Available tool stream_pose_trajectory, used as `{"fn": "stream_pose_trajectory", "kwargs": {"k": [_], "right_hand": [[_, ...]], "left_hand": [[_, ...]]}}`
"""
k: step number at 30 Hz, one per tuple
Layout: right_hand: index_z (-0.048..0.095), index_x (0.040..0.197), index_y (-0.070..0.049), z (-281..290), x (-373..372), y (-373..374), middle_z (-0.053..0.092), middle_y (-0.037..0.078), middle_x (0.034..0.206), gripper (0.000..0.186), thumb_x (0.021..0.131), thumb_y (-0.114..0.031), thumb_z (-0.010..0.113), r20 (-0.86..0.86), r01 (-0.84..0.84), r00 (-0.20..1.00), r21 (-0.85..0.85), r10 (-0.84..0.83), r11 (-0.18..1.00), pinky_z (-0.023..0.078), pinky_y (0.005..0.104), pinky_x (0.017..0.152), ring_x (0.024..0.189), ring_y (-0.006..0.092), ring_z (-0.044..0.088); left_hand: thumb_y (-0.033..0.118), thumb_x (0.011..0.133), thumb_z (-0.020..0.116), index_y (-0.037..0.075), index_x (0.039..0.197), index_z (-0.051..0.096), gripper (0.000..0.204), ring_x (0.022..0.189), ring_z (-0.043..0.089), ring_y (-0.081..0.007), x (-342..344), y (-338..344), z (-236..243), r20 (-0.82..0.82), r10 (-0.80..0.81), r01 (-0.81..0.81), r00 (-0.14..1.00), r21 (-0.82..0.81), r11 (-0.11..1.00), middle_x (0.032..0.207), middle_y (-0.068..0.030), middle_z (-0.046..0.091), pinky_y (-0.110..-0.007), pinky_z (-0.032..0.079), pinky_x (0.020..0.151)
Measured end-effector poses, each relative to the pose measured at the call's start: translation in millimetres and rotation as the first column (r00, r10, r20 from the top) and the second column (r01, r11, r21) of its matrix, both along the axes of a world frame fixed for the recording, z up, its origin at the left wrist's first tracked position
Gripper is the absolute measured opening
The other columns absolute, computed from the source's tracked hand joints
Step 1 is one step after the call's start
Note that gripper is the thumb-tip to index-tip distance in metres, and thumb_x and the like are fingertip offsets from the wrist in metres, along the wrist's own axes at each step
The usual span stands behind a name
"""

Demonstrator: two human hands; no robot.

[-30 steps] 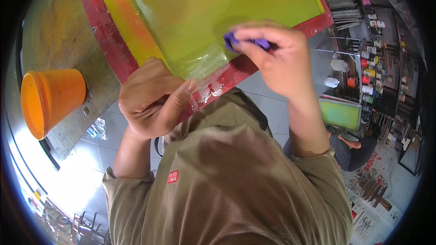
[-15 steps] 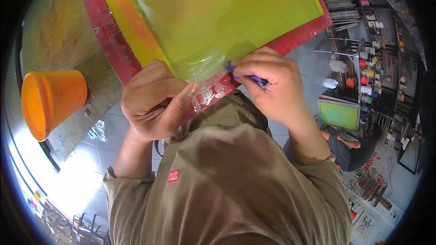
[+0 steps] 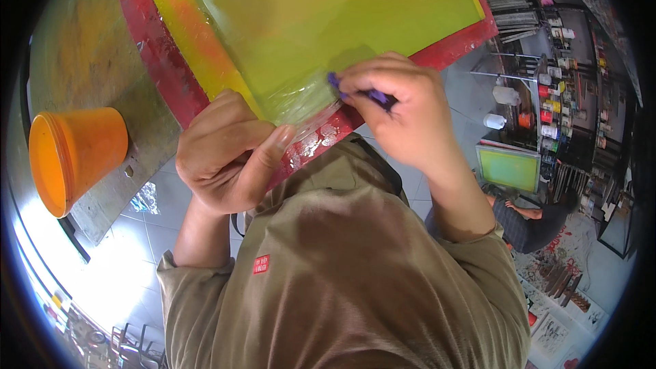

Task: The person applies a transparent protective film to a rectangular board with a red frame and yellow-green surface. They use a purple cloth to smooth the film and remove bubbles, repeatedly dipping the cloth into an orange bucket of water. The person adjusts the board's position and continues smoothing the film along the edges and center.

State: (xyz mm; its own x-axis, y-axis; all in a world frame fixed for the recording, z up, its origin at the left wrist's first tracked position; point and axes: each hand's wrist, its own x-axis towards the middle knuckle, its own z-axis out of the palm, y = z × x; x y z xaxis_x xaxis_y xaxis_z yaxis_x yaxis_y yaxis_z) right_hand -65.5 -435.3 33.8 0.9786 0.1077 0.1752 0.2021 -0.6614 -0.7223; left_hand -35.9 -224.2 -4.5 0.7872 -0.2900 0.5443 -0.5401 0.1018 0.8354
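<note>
A screen-printing frame (image 3: pixel 432 57) with red edges and a yellow-green mesh lies in front of me. Along its near edge runs a strip of clear plastic film (image 3: pixel 305 106), wrinkled and shiny. My left hand (image 3: pixel 225 154) is closed at the near left corner, thumb and curled fingers pinching the film's left end. To its right, my right hand (image 3: pixel 400 106) is closed around a small purple object (image 3: pixel 376 96) at the film's other end. The fingers cover most of that object, so its kind cannot be made out.
An orange bucket (image 3: pixel 89 154) lies tipped on the stained board (image 3: pixel 102 48) at left. On the right, a shelf (image 3: pixel 547 106) holds several bottles and jars. A smaller green-mesh screen (image 3: pixel 508 167) stands on the tiled floor near another person (image 3: pixel 536 222), seated low.
My right hand has moved slightly up and to the left with the purple object, towards the mesh. The left hand keeps its pinch at the corner.
</note>
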Motion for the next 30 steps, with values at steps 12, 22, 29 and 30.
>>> {"fn": "stream_pose_trajectory", "kwargs": {"k": [12, 22, 29, 30], "right_hand": [[0.070, 0.084, -0.002, -0.6, 19.0, -2.6, 0.070, 0.013, 0.084, 0.013, 0.073, 0.004, 0.065, 0.008, 0.114, 0.993, 0.094, -0.115, 0.989, 0.053, 0.0307, 0.069, 0.075, 0.0263, 0.067], [0.064, 0.102, 0.000, 11.7, -8.8, -7.1, 0.065, 0.013, 0.098, 0.034, 0.069, 0.007, 0.069, -0.093, -0.119, 0.989, -0.075, 0.112, 0.990, 0.050, 0.0329, 0.079, 0.090, 0.0260, 0.063], [0.059, 0.111, 0.004, 15.7, -3.0, -35.1, 0.061, 0.011, 0.105, 0.033, 0.079, 0.004, 0.062, -0.513, 0.257, 0.857, 0.501, 0.044, 0.826, 0.050, 0.0329, 0.080, 0.094, 0.0213, 0.061], [0.059, 0.110, 0.004, 18.0, -0.5, -38.3, 0.062, 0.012, 0.104, 0.030, 0.081, 0.003, 0.059, -0.606, 0.362, 0.788, 0.595, 0.105, 0.718, 0.051, 0.0336, 0.079, 0.092, 0.0215, 0.061]], "left_hand": [[-0.006, 0.065, 0.071, -0.001, 0.065, 0.064, 0.009, 0.048, 0.038, -0.0149, 0.0, -0.5, -1.7, 0.019, 0.017, -0.017, 1.000, -0.022, 1.000, 0.052, -0.0044, 0.046, -0.030, 0.025, 0.046], [-0.006, 0.065, 0.071, -0.001, 0.064, 0.063, 0.009, 0.047, 0.037, -0.0148, -1.2, 1.7, -2.9, 0.006, 0.045, -0.044, 0.999, -0.022, 0.999, 0.053, -0.0044, 0.047, -0.030, 0.025, 0.046], [-0.007, 0.066, 0.070, -0.001, 0.065, 0.064, 0.009, 0.048, 0.040, -0.0161, -2.0, 3.0, -1.0, -0.014, 0.019, -0.020, 1.000, -0.032, 0.999, 0.054, -0.0056, 0.050, -0.030, 0.027, 0.047], [-0.007, 0.066, 0.070, -0.001, 0.066, 0.064, 0.009, 0.048, 0.041, -0.0167, -1.8, 2.6, -0.7, -0.011, 0.014, -0.014, 1.000, -0.040, 0.999, 0.055, -0.0060, 0.051, -0.031, 0.027, 0.047]]}}
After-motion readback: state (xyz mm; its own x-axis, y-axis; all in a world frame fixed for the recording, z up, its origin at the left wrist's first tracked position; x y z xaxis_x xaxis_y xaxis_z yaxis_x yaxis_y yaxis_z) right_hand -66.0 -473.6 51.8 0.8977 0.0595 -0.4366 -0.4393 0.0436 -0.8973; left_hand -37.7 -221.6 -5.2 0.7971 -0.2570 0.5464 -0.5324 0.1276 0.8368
